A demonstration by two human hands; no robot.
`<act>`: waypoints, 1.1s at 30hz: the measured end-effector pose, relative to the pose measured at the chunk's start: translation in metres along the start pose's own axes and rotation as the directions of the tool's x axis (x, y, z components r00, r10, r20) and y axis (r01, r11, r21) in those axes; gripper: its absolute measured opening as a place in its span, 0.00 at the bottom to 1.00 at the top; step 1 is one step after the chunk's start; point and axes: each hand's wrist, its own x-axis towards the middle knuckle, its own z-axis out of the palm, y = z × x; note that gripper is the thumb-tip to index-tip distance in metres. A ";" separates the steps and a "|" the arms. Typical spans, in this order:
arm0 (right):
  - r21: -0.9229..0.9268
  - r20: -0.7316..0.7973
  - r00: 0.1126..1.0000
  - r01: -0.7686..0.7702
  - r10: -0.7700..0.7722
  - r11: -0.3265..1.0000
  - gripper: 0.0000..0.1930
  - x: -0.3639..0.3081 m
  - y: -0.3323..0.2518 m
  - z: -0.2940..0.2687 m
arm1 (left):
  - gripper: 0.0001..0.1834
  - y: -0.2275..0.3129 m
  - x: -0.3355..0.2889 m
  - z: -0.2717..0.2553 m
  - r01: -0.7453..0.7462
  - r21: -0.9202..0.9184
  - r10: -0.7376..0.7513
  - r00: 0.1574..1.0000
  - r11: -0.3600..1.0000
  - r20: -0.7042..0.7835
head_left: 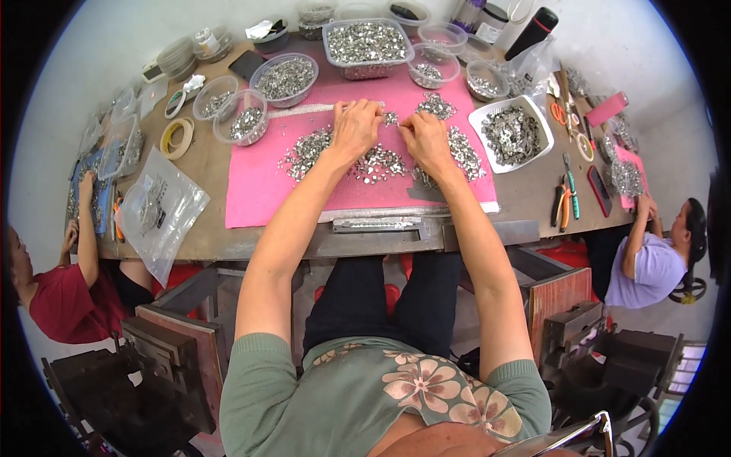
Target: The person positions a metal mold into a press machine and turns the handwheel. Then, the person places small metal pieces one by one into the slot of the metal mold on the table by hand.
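On a pink cloth, small shiny metal pieces lie in loose heaps. My left hand is at the far side of the middle heap, its fingers bent and pressed together; whatever they hold is hidden. Just to its right, my right hand pinches thumb and finger together, the item in them too small to name. A little cluster of pieces lies between my fingertips. One heap spreads beside my left wrist, another to the right of my right hand, and a smaller one beyond it.
A white basket of metal pieces stands right, a full clear tub at the back, bowls around. Pliers, tape rolls and a plastic bag lie about. Co-workers sit left and right.
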 end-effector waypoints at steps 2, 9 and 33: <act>-0.041 -0.016 1.000 0.018 -0.019 0.999 0.05 0.004 -0.005 0.004 | 0.03 -0.001 -0.001 0.005 0.001 0.001 -0.001 1.000 1.000 -0.006; -0.129 -0.030 0.998 0.059 -0.064 0.990 0.03 0.002 -0.005 0.000 | 0.03 0.003 0.000 0.007 -0.055 -0.025 0.055 0.998 0.998 0.020; 0.057 0.199 0.966 0.158 -0.167 0.986 0.05 -0.093 -0.046 -0.066 | 0.03 0.063 -0.030 -0.053 -0.171 0.059 0.156 0.967 0.983 0.202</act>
